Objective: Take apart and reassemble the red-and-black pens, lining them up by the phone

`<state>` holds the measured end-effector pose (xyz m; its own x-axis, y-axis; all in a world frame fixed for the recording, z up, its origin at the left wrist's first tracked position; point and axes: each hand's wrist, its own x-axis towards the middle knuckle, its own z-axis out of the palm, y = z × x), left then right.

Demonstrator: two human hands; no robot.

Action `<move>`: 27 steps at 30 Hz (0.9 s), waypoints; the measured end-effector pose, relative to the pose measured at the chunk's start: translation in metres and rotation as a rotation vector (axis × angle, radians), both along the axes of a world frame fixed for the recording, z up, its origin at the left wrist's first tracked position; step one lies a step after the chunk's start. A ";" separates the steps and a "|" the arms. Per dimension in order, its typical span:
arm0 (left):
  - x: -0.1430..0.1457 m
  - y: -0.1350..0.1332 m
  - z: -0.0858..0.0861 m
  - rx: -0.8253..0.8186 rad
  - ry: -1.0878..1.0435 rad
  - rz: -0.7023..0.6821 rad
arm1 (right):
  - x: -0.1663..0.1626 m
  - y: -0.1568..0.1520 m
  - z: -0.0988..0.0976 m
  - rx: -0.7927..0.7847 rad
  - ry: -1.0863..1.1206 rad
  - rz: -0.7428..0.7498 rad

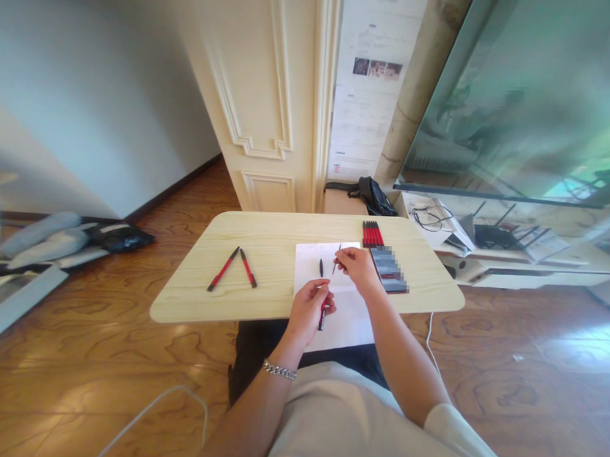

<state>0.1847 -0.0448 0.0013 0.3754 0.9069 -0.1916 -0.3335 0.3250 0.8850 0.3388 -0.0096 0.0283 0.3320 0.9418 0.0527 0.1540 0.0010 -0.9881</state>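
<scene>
Head view showed a person seated at a light wooden table (192, 298), with both forearms extended over a white sheet (311, 255) laid on the tabletop.

Left hand (309, 308): fingers were curled closed around a red and black pen (321, 317). The pen was held nearly upright in the frame, and its lower end projected below the fingers, over the near part of the sheet. A short black piece (321, 268) showed just above the fingers. It could not be determined whether this piece belonged to the held pen or lay apart on the sheet. A metal bracelet (279, 369) sat on the left wrist.

Right hand (358, 267): thumb and forefinger were pinched closed on a thin dark refill (336, 258). The refill slanted up and away from the fingertips, above the far half of the sheet. The two hands were near each other but not touching.

Other items on the table:
- Two red pens (233, 269) lay well to the left of the sheet, their far ends close together and their near ends spread apart.
- A row of red pens (372, 234) lay side by side at the far edge, just right of the sheet.
- A flat box (389, 270) lay just beside the right hand, directly in front of that row.

A black bag (371, 194) rested on a low surface beyond the table.
</scene>
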 end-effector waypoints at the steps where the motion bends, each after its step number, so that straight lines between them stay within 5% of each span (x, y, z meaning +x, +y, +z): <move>1: -0.001 0.000 0.000 -0.002 0.001 0.004 | 0.007 0.004 0.002 -0.016 -0.026 -0.021; 8: -0.001 -0.001 0.002 -0.003 -0.028 0.019 | 0.026 0.014 -0.010 -0.212 -0.716 -0.075; 13: -0.002 -0.002 0.005 -0.034 -0.015 0.013 | 0.014 0.016 -0.025 -0.254 -0.890 -0.116; 20: -0.002 -0.001 0.005 -0.044 -0.034 0.027 | 0.007 0.003 -0.019 -0.102 -0.668 -0.131; 27: 0.002 -0.002 0.008 -0.075 -0.057 0.049 | -0.018 -0.038 -0.015 -0.073 -0.013 0.274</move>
